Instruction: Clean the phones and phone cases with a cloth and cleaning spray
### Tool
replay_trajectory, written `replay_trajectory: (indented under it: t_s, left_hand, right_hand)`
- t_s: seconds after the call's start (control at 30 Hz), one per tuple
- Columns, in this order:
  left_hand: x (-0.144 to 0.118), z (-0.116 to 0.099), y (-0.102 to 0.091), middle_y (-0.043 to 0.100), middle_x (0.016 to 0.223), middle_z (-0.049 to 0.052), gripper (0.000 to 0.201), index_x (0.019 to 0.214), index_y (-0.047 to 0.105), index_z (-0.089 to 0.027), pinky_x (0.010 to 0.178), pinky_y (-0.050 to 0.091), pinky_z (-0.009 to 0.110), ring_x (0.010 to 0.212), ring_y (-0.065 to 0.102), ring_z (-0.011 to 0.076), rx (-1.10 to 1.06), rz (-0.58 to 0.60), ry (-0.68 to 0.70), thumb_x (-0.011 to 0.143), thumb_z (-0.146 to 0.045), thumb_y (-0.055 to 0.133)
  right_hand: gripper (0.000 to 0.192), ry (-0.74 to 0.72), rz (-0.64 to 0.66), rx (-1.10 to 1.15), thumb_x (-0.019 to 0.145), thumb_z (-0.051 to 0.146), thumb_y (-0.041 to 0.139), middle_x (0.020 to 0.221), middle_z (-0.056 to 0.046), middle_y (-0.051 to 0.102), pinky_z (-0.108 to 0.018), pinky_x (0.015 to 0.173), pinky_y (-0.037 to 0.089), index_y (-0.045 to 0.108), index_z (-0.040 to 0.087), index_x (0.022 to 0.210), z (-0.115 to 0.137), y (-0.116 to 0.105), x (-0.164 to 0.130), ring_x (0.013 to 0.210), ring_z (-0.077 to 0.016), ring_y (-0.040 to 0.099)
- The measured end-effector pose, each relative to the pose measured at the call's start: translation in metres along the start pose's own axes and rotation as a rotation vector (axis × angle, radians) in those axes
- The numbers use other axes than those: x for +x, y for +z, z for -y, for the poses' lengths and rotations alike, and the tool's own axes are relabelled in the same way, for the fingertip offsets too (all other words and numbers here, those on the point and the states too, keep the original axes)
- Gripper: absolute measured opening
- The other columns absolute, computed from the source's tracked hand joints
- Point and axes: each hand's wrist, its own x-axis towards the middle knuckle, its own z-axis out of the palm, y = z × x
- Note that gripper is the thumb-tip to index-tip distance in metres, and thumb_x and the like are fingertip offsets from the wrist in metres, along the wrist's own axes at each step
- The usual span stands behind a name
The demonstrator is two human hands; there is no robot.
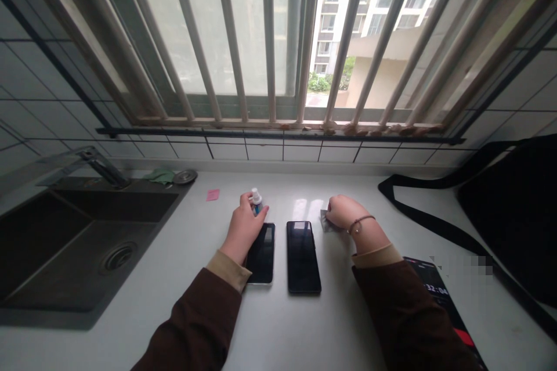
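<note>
Two dark phones lie side by side, screens up, on the pale counter point(304, 336): one phone point(263, 255) partly under my left wrist, the other phone point(303, 256) just right of it. My left hand point(243, 229) grips a small spray bottle point(256, 200) with a white cap, standing on the counter above the left phone. My right hand point(350, 217) rests on the counter right of the phones, fingers closed on a small grey cloth or wipe point(324, 220).
A dark sink point(82, 243) with a faucet point(98, 165) fills the left. A pink slip point(213, 194) lies near it. A black bag point(513, 214) with a long strap sits at right, and a third phone point(439, 295) showing a timer lies by my right sleeve. The barred window point(278, 46) is behind.
</note>
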Motion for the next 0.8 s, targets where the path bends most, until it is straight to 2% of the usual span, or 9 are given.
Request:
replay_trajectory:
  t_s: [0.1, 0.17, 0.27, 0.37, 0.43, 0.47, 0.6, 0.67, 0.8]
  left_hand:
    - [-0.002, 0.000, 0.000, 0.076, 0.121, 0.021, 0.056, 0.138, 0.050, -0.018, 0.097, 0.057, 0.045, 0.115, 0.075, 0.0350, 0.002, -0.001, -0.002, 0.091, -0.036, 0.076]
    - [-0.003, -0.002, -0.003, 0.070, 0.132, 0.027, 0.070, 0.145, 0.046, -0.014, 0.103, 0.055, 0.051, 0.123, 0.070, 0.0387, -0.008, -0.075, 0.035, 0.089, -0.044, 0.078]
    - [-0.007, -0.012, -0.018, 0.051, 0.152, 0.034, 0.087, 0.151, 0.041, -0.007, 0.120, 0.039, 0.062, 0.147, 0.048, 0.0450, 0.032, -0.333, 0.227, 0.087, -0.051, 0.080]
    - [-0.016, -0.028, -0.037, 0.050, 0.155, 0.027, 0.071, 0.150, 0.048, -0.011, 0.128, 0.029, 0.058, 0.153, 0.040, 0.0392, -0.022, -0.437, 0.444, 0.093, -0.046, 0.074]
    - [-0.024, -0.039, -0.044, 0.060, 0.144, 0.020, 0.055, 0.141, 0.058, -0.017, 0.123, 0.038, 0.052, 0.142, 0.053, 0.0347, -0.150, -0.327, 0.490, 0.096, -0.044, 0.072]
    - [-0.029, -0.044, -0.044, 0.065, 0.137, 0.018, 0.047, 0.135, 0.063, -0.018, 0.118, 0.044, 0.048, 0.133, 0.060, 0.0324, -0.244, -0.213, 0.473, 0.097, -0.044, 0.070]
    - [-0.043, -0.059, -0.032, 0.075, 0.117, 0.013, 0.039, 0.119, 0.072, -0.017, 0.092, 0.058, 0.035, 0.106, 0.072, 0.0261, -0.656, 0.270, 0.252, 0.099, -0.050, 0.066]
    - [-0.047, -0.063, -0.025, 0.077, 0.109, 0.011, 0.037, 0.113, 0.073, -0.016, 0.087, 0.056, 0.031, 0.098, 0.072, 0.0229, -0.771, 0.368, 0.177, 0.099, -0.050, 0.068]
    - [-0.048, -0.066, -0.016, 0.077, 0.093, 0.006, 0.030, 0.097, 0.072, -0.016, 0.079, 0.054, 0.026, 0.084, 0.070, 0.0171, -0.919, 0.377, 0.054, 0.096, -0.046, 0.074]
  right_hand:
    - [0.024, -0.012, -0.031, 0.034, 0.087, 0.014, 0.061, 0.100, -0.022, 0.080, -0.033, 0.073, 0.046, 0.084, 0.012, 0.096, 0.002, -0.008, -0.005, 0.090, -0.0291, 0.074]
    - [0.023, -0.042, -0.066, 0.070, 0.089, 0.016, 0.060, 0.100, -0.019, 0.080, -0.033, 0.071, 0.044, 0.082, 0.013, 0.098, 0.005, -0.017, -0.011, 0.091, -0.0281, 0.073]
    - [0.019, -0.131, -0.119, 0.141, 0.095, 0.024, 0.060, 0.100, -0.012, 0.079, -0.030, 0.068, 0.041, 0.077, 0.018, 0.102, 0.011, -0.032, -0.025, 0.090, -0.0237, 0.070]
    - [0.013, -0.299, -0.143, 0.298, 0.096, 0.031, 0.064, 0.095, -0.004, 0.077, -0.027, 0.066, 0.040, 0.072, 0.022, 0.100, 0.022, -0.045, -0.043, 0.083, -0.0187, 0.066]
    - [0.011, -0.441, -0.142, 0.445, 0.096, 0.033, 0.066, 0.094, -0.002, 0.075, -0.026, 0.066, 0.041, 0.071, 0.023, 0.099, 0.031, -0.050, -0.054, 0.081, -0.0169, 0.064]
    - [0.011, -0.500, -0.143, 0.506, 0.096, 0.033, 0.067, 0.094, -0.002, 0.075, -0.026, 0.067, 0.041, 0.070, 0.023, 0.099, 0.035, -0.052, -0.058, 0.080, -0.0163, 0.064]
    - [0.011, -0.600, -0.136, 0.623, 0.097, 0.034, 0.068, 0.090, 0.000, 0.073, -0.025, 0.067, 0.042, 0.071, 0.023, 0.099, 0.049, -0.055, -0.067, 0.077, -0.0145, 0.062]
    - [0.011, -0.592, -0.146, 0.639, 0.096, 0.033, 0.069, 0.087, 0.001, 0.073, -0.025, 0.066, 0.042, 0.072, 0.023, 0.099, 0.053, -0.052, -0.066, 0.075, -0.0141, 0.061]
    - [0.016, -0.568, -0.149, 0.719, 0.097, 0.035, 0.068, 0.083, 0.000, 0.071, -0.026, 0.064, 0.043, 0.074, 0.022, 0.104, 0.057, -0.042, -0.057, 0.074, -0.0150, 0.061]
